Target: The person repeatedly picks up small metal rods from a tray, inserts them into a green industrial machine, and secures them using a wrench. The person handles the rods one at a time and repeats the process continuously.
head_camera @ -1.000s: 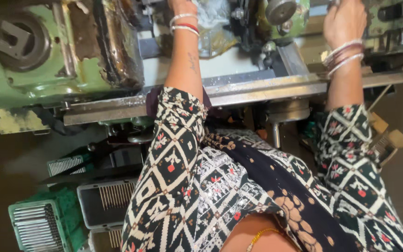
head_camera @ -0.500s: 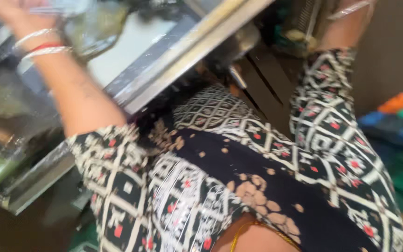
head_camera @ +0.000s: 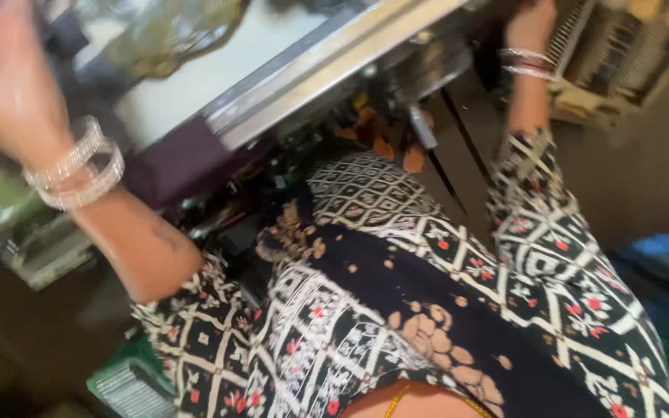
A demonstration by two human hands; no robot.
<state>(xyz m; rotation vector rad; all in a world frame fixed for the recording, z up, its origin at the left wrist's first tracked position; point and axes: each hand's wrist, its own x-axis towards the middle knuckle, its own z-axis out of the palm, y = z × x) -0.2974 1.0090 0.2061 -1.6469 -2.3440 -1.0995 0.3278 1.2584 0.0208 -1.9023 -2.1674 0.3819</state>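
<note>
Steel edging runs along the worktop; my left hand is raised over its pale top near a crumpled greenish cloth, fingers loose, holding nothing I can make out. My right hand reaches above the edge, grip unclear. I'd steady the view before grasping.

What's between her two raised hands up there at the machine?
In the head view, between the left hand and the right hand runs the white machine table with its metal edge rail.
</note>
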